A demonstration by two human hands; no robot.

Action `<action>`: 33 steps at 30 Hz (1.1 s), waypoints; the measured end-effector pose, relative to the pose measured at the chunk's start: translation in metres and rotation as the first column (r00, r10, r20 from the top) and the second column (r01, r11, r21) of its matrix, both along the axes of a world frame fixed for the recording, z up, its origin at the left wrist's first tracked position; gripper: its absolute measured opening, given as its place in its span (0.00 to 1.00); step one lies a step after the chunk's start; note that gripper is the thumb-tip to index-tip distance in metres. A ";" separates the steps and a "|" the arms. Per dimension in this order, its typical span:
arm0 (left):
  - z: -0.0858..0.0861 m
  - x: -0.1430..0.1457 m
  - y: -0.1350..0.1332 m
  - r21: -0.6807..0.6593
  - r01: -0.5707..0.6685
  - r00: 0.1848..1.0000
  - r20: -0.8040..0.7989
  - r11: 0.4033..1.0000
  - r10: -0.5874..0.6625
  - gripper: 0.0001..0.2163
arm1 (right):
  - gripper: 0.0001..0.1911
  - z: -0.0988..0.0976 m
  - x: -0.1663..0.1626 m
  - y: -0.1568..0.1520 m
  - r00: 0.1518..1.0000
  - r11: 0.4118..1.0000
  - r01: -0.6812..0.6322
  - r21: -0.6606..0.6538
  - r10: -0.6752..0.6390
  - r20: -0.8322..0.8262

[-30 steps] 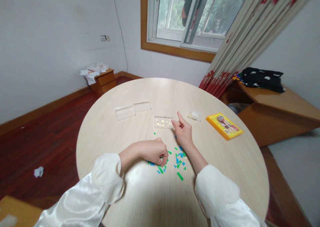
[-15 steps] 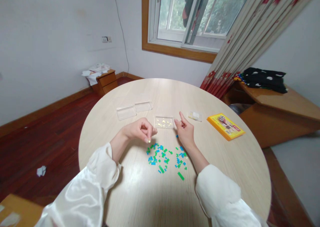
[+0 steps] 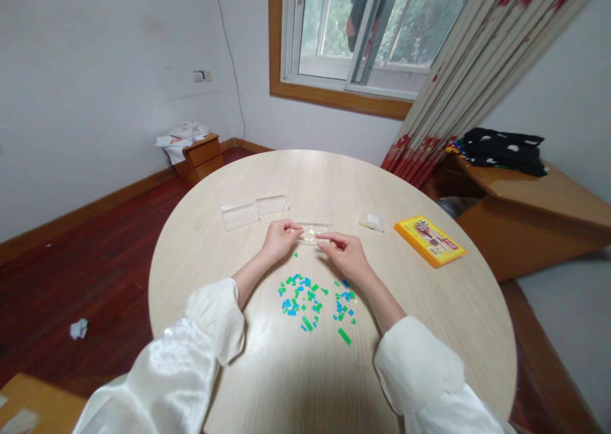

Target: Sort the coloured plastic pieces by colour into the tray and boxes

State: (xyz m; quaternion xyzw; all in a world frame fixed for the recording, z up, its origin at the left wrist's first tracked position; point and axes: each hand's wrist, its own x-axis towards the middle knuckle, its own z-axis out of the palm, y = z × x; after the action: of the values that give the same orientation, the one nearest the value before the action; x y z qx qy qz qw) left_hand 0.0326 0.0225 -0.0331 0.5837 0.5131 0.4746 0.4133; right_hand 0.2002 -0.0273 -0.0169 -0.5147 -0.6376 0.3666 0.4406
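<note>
A shallow clear plastic box (image 3: pixel 312 224) with pale yellow building bricks (image 3: pixel 312 231) lies on the round table. My left hand (image 3: pixel 282 238) is at the box's left end, thumb and forefinger pinched together over it; whatever is between them is too small to make out. From the right, my right hand (image 3: pixel 347 254) reaches over the box's near right part, thumb and forefinger close together; their tips hide what they may hold. Nearer me lie loose green and blue building bricks (image 3: pixel 305 300), and a long green brick (image 3: pixel 344 336) sits apart from them.
Two joined clear trays (image 3: pixel 240 216) lie at the back left of the table (image 3: pixel 267 383). Right of the box are a small clear packet (image 3: pixel 371 222) and a yellow picture box (image 3: pixel 429 240). A single green brick (image 3: pixel 296 254) lies near my left hand.
My left hand, which was pinching a pale yellow brick above the pile, has moved forward to the clear box. My right hand has swung left, its fingers now over the box.
</note>
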 end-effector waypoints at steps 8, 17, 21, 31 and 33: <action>-0.010 -0.002 0.008 0.053 -0.025 0.990 -0.139 0.998 0.032 0.05 | 0.06 0.025 -0.021 -0.035 0.731 0.782 -0.567 -0.259 0.623 0.278; -0.012 -0.001 0.009 0.085 -0.012 0.984 -0.175 0.996 0.027 0.06 | 0.10 0.022 -0.038 -0.042 0.590 0.746 -0.637 -0.194 0.634 0.500; -0.013 -0.001 0.010 0.083 -0.014 0.984 -0.176 0.996 0.028 0.07 | 0.09 0.021 -0.037 -0.042 0.579 0.748 -0.629 -0.211 0.632 0.515; -0.017 -0.001 0.011 0.095 0.000 0.981 -0.191 0.995 0.018 0.07 | 0.14 0.030 -0.035 -0.042 0.546 0.732 -0.626 -0.267 0.657 0.520; -0.016 -0.001 0.011 0.091 0.000 0.981 -0.194 0.996 0.018 0.07 | 0.14 0.028 -0.035 -0.042 0.567 0.740 -0.623 -0.254 0.651 0.504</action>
State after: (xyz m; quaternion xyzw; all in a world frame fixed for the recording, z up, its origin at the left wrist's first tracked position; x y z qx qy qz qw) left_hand 0.0311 0.0335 -0.0495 0.6431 0.5315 0.4401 0.3322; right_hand 0.1651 -0.0696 0.0113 -0.3442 -0.8707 0.3464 0.0580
